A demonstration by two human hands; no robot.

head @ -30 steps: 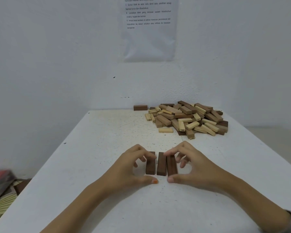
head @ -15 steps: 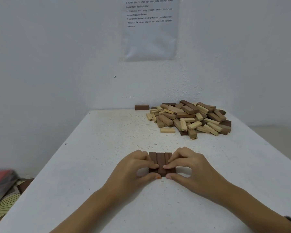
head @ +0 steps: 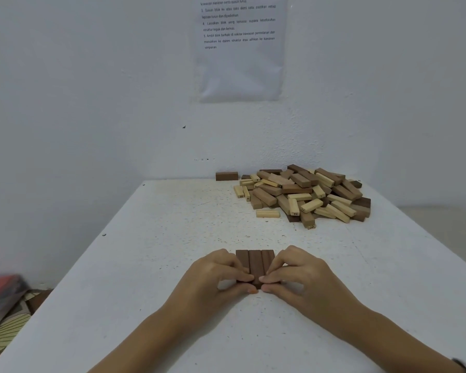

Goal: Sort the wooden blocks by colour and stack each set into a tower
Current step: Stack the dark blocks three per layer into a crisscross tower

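On the white surface (head: 124, 286), the mixed pile of blocks (head: 301, 193) sits unmoved at the far right. Your left hand (head: 213, 278) and right hand (head: 306, 278) have closed in since a second ago, each grip clamped on the row of three dark blocks (head: 254, 261) near you. Its gaps are gone, though your hands hide the near ends, which are perhaps uneven.
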